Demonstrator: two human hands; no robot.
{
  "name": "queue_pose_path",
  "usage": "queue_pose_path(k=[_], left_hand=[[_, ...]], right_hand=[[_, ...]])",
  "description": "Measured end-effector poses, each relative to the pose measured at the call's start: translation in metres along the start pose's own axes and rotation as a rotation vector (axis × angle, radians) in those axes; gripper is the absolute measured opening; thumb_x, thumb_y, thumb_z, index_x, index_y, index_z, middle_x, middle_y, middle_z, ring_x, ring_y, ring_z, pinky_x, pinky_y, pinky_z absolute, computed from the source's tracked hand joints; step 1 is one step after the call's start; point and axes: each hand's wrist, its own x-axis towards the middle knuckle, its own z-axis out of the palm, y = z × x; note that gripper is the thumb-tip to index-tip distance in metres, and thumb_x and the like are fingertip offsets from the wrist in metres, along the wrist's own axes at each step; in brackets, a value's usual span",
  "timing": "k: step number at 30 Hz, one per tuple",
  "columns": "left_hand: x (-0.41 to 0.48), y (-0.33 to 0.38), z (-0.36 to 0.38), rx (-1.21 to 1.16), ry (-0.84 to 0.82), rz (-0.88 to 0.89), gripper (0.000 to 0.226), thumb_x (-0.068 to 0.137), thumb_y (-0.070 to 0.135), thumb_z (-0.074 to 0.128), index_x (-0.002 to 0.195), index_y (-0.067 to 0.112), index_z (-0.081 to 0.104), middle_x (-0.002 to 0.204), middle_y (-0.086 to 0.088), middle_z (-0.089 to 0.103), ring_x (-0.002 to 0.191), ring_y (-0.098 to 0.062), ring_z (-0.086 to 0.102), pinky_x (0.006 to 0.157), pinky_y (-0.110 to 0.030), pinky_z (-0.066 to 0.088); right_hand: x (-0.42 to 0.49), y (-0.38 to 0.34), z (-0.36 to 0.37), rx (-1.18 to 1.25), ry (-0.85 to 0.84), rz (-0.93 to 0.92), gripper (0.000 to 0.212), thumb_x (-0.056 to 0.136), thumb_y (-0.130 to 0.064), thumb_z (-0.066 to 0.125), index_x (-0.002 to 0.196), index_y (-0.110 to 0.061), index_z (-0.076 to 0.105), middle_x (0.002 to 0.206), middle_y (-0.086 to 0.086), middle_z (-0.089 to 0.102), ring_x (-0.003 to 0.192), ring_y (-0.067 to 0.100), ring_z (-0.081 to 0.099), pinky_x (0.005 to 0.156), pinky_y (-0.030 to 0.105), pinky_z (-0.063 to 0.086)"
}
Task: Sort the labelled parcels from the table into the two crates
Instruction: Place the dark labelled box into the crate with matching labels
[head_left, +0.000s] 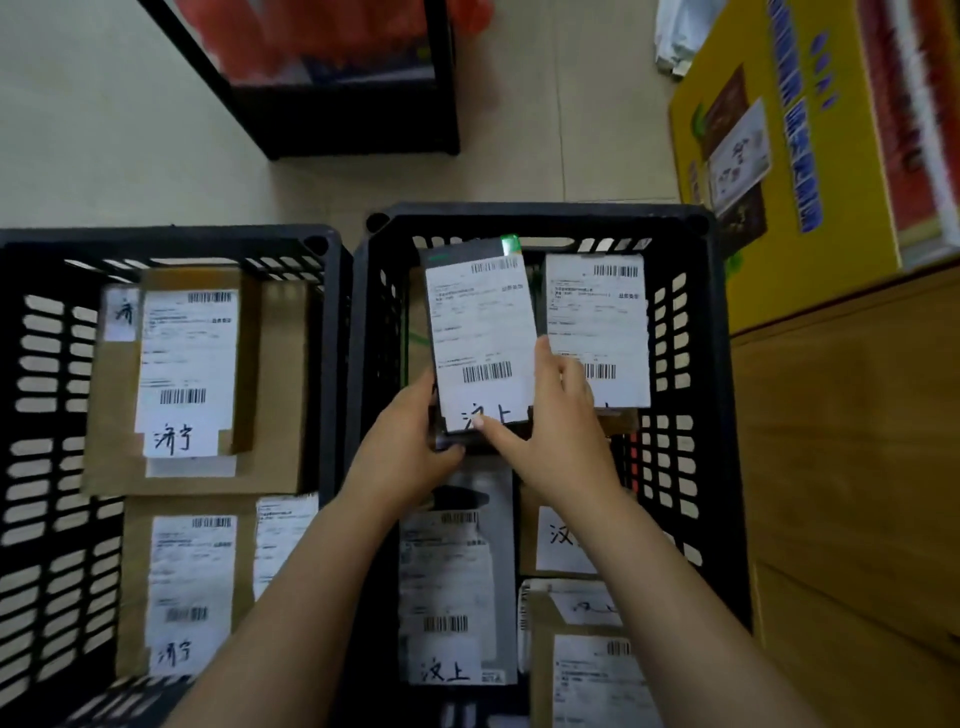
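Head: parcel (480, 332) between fingers (543, 358) (both hands); over right crate (540, 221)

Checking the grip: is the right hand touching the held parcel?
Touching. Head view: the right hand lays its thumb on the parcel, fingers along its edge.

yellow carton (769, 171), black rack (343, 119)
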Motion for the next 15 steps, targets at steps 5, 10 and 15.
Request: queue_pose_path(k=[5, 10, 15], left_hand=[[0.004, -0.002, 0.005, -0.015, -0.027, -0.008, 0.081, 0.076, 0.019, 0.075, 0.141, 0.043, 0.033, 0.122, 0.023, 0.056, 0.103, 0.008, 0.054, 0.074, -0.004, 0.039], [0.015, -0.002, 0.013, -0.025, -0.041, 0.011, 0.101, 0.077, 0.023, 0.079, 0.149, 0.044, 0.011, 0.135, 0.023, 0.049, 0.111, 0.007, 0.051, 0.075, -0.005, 0.038], [0.023, 0.001, 0.011, 0.065, -0.035, 0.043, 0.119, 0.075, 0.021, 0.081, 0.152, 0.035, -0.009, 0.157, 0.017, 0.021, 0.128, 0.002, 0.034, 0.080, -0.007, 0.035]], right_hand=[[0.000, 0.003, 0.005, -0.011, -0.039, 0.019, 0.097, 0.091, -0.044, 0.064, 0.156, -0.014, -0.001, 0.150, 0.003, 0.022, 0.136, 0.020, 0.023, 0.109, 0.032, 0.034], [0.004, 0.011, 0.002, -0.107, 0.042, -0.002, 0.087, 0.089, -0.039, 0.067, 0.155, -0.017, 0.014, 0.151, 0.006, 0.019, 0.136, 0.021, 0.015, 0.116, 0.037, 0.024], [0.004, 0.032, -0.010, -0.202, -0.053, 0.019, 0.105, 0.082, -0.044, 0.072, 0.156, -0.031, -0.002, 0.161, -0.002, -0.022, 0.146, 0.019, -0.023, 0.119, 0.045, -0.011]])
